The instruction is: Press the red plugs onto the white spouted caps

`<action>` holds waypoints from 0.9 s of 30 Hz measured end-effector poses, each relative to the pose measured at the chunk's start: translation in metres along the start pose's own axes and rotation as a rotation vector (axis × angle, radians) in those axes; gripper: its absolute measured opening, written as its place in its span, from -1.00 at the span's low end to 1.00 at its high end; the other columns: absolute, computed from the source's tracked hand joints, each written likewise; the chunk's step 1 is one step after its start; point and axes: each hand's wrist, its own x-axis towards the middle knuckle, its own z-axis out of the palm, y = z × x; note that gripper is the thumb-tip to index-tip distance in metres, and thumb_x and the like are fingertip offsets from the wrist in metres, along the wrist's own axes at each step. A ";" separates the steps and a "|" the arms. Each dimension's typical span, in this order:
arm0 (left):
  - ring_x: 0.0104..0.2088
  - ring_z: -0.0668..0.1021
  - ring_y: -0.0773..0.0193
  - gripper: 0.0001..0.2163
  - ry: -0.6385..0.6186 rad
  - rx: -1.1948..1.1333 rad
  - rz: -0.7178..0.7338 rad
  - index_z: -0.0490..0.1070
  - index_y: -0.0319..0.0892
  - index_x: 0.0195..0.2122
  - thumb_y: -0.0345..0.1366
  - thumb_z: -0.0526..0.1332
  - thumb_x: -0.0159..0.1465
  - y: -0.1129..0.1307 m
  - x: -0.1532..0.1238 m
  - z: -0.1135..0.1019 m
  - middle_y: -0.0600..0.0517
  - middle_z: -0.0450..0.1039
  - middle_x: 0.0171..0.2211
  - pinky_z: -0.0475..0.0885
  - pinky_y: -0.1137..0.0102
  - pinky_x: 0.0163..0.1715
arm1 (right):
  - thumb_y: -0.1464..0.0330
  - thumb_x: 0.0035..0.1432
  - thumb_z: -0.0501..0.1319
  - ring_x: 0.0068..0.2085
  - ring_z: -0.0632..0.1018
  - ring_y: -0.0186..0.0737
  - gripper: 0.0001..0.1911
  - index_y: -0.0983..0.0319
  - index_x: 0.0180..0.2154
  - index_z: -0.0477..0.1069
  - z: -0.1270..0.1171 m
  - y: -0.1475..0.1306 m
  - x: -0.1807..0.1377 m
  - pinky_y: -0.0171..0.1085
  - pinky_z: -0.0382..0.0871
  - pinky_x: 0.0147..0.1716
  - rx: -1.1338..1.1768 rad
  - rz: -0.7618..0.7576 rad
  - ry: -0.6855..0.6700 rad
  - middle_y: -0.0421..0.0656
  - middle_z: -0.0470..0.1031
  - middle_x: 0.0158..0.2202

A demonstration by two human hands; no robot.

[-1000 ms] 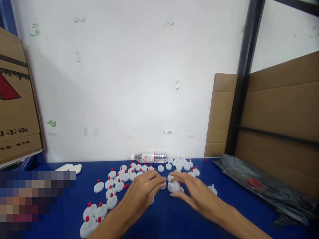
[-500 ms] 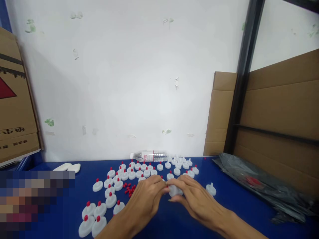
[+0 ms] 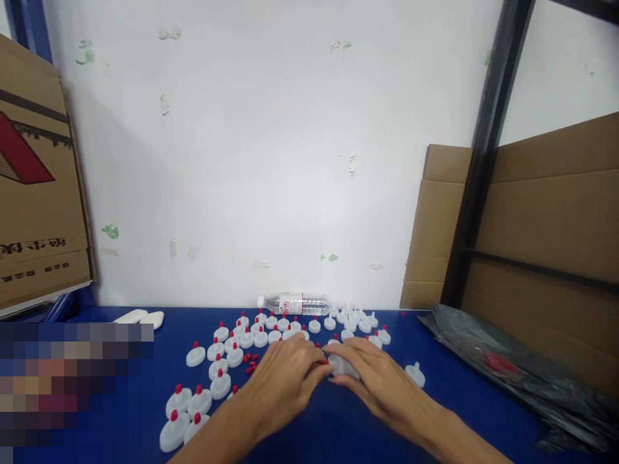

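Note:
My left hand [image 3: 285, 380] and my right hand [image 3: 374, 377] meet over the blue table [image 3: 329, 432], fingers curled together. My right hand grips a white plastic cap [image 3: 342, 365]. My left fingertips pinch a small red plug [image 3: 323, 363] against it. Several white caps with red plugs [image 3: 220, 385] lie to the left of my hands and behind them. A few loose red plugs [image 3: 249, 361] lie by my left hand. A white cap without a plug [image 3: 414, 374] sits to the right.
A clear water bottle [image 3: 294, 303] lies against the white wall. Two white oblong pieces [image 3: 140, 317] rest at far left. Cardboard boxes [image 3: 39, 193] stand left, cardboard sheets [image 3: 546, 225] and a black metal post [image 3: 483, 154] right. Black plastic bags [image 3: 522, 374] cover the right side.
My hands came together from reaching among the caps; the right lifted a white cap and the left brought a red plug to it. The view shifted slightly.

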 end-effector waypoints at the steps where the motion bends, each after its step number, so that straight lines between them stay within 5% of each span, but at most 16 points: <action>1: -0.19 0.53 0.18 -0.73 0.009 0.008 0.002 0.54 -0.10 -0.22 -0.17 0.06 0.46 -0.003 0.001 -0.007 0.01 0.57 -0.27 0.33 0.32 -0.20 | 0.31 0.43 0.07 0.02 0.56 -0.11 -0.69 0.15 0.16 0.30 -0.004 0.005 0.002 -0.12 0.48 0.02 0.012 0.019 -0.001 -0.04 0.55 -0.01; 8: -0.22 0.50 0.06 -0.75 -0.096 0.376 -0.145 0.49 -0.16 -0.41 -0.39 0.07 0.35 -0.053 -0.001 -0.042 -0.10 0.51 -0.36 0.33 0.29 -0.29 | 0.25 0.35 0.11 0.11 0.48 0.01 -0.79 0.16 -0.14 0.48 -0.042 0.073 -0.008 -0.11 0.33 0.07 -0.212 0.586 -0.037 -0.03 0.49 0.07; 11: -0.21 0.52 0.03 -0.80 -0.196 0.373 -0.213 0.50 -0.14 -0.44 -0.40 0.14 0.28 -0.063 -0.004 -0.043 -0.09 0.52 -0.42 0.30 0.32 -0.35 | 0.29 0.28 0.16 -0.08 0.56 0.01 -0.82 0.18 -0.19 0.51 -0.051 0.102 -0.020 -0.18 0.35 -0.19 -0.299 0.803 -0.156 -0.03 0.55 -0.16; 15: -0.21 0.54 0.02 -0.84 -0.240 0.344 -0.276 0.50 -0.13 -0.46 -0.36 0.20 0.26 -0.063 -0.007 -0.039 -0.10 0.55 -0.38 0.29 0.34 -0.40 | 0.31 0.16 0.27 -0.36 0.58 -0.11 -0.90 0.18 -0.31 0.54 -0.048 0.118 -0.031 -0.29 0.23 -0.44 -0.252 0.900 -0.292 -0.14 0.57 -0.41; 22: -0.18 0.55 -0.01 -0.85 -0.229 0.390 -0.271 0.49 -0.15 -0.47 -0.38 0.20 0.24 -0.069 -0.006 -0.027 -0.14 0.56 -0.32 0.36 0.31 -0.35 | 0.10 0.30 0.12 -0.25 0.62 -0.03 -0.68 0.16 -0.21 0.52 -0.053 0.106 -0.026 -0.27 0.23 -0.43 -0.247 0.960 -0.351 -0.06 0.62 -0.28; 27: -0.20 0.56 -0.01 -0.84 -0.237 0.410 -0.247 0.45 -0.16 -0.45 -0.45 0.15 0.25 -0.070 -0.006 -0.024 -0.15 0.55 -0.31 0.35 0.29 -0.36 | 0.04 0.23 0.18 -0.40 0.63 -0.10 -0.66 0.14 -0.30 0.54 -0.065 0.092 -0.030 -0.27 0.30 -0.44 -0.160 0.986 -0.523 -0.12 0.62 -0.41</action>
